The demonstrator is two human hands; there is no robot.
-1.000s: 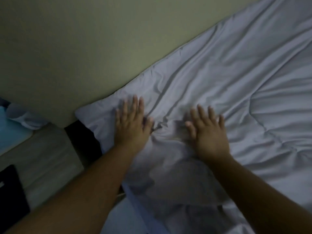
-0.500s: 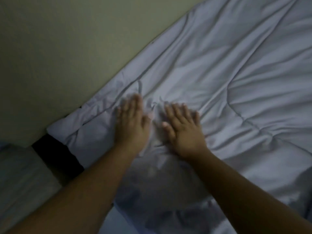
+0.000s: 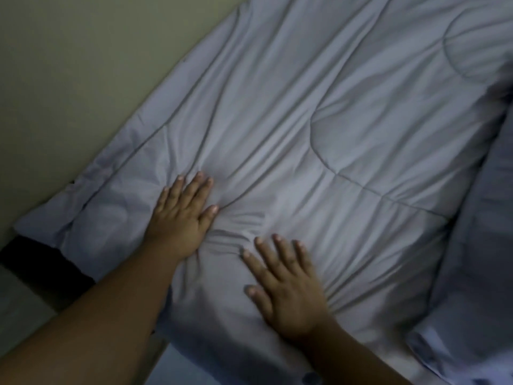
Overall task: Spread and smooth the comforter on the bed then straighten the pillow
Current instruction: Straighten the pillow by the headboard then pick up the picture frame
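Observation:
A pale grey quilted comforter [image 3: 347,129] covers the bed, its long edge running along the wall. It is creased, with small folds bunched between my hands. My left hand [image 3: 181,218] lies flat on it near the corner by the wall, fingers straight and together. My right hand [image 3: 286,287] presses flat on the comforter lower and to the right, fingers spread. No pillow can be made out for certain.
A plain beige wall [image 3: 83,65] borders the bed on the left. A dark gap [image 3: 36,259] and pale floor show below the comforter's corner. A raised grey fold of bedding [image 3: 477,245] stands along the right side.
My right hand has slid down and to the right, away from my left hand, with fingers now spread. The view has shifted right along the bed, showing more comforter.

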